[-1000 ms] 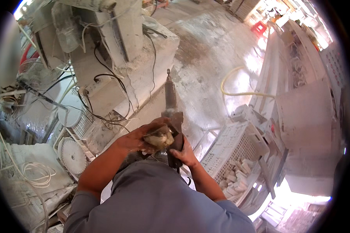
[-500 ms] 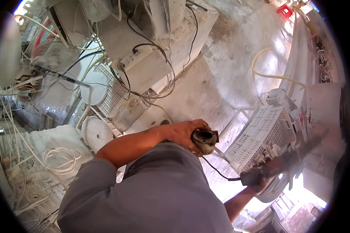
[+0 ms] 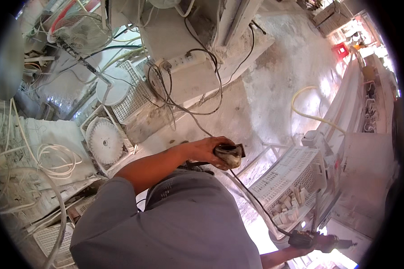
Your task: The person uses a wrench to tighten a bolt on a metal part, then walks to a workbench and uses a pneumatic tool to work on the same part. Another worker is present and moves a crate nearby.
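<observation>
My left hand is closed around a small rounded brown stone piece, held out in front of my grey shirt. My right hand hangs low at the lower right, gripping a dark hand-held power tool whose black cord runs back up toward my body. The tool sits just below a white plastic crate that holds several pale stone offcuts.
A dusty concrete floor spreads ahead with a yellow hose on it. To the left lie a round saw blade, white crates, a power strip with tangled cables, and coiled white cord. A stone slab stands right.
Both hands held the tool and stone together in front of me a second ago. My right hand has since swung down to the lower right with the tool; the left keeps the stone.
</observation>
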`<state>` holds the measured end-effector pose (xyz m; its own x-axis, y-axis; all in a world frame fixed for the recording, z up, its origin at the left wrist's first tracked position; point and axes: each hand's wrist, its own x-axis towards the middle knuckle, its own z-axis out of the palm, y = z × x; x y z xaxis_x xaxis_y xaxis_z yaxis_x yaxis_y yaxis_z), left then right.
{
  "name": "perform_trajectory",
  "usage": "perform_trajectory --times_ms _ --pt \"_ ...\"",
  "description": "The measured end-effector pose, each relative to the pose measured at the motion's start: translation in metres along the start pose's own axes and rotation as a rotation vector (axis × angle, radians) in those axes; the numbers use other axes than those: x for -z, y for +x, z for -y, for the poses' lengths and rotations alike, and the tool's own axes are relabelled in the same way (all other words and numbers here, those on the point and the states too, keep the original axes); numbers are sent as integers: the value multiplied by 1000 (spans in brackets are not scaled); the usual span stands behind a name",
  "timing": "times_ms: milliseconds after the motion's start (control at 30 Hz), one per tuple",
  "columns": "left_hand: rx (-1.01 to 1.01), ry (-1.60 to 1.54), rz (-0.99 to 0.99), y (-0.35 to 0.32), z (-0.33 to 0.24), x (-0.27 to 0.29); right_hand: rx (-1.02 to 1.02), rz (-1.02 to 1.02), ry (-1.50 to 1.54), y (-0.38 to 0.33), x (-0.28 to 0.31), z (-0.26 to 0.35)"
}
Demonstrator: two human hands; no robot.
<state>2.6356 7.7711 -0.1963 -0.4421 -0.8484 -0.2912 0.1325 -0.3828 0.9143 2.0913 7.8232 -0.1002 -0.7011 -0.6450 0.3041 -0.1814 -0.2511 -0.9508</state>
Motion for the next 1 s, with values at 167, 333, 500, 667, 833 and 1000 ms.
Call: perform_trajectory --times_ms 167,333,500,667,833,1000 --pt "8 -184 -116 -16 15 -17 81 -8 20 28 16 19" --pt "-90 -271 -280 -24 54 -24 57 18 51 35 33 11" --pt "-173 -360 -559 -53 86 2 33 25 76 29 48 0" --pt "-211 -409 -788 -81 84 41 16 28 80 26 50 -5" --pt "-358 -262 -970 -101 86 117 8 20 87 24 50 -3" --pt "-425 -591 -1121 -109 45 196 3 -15 90 18 51 0"
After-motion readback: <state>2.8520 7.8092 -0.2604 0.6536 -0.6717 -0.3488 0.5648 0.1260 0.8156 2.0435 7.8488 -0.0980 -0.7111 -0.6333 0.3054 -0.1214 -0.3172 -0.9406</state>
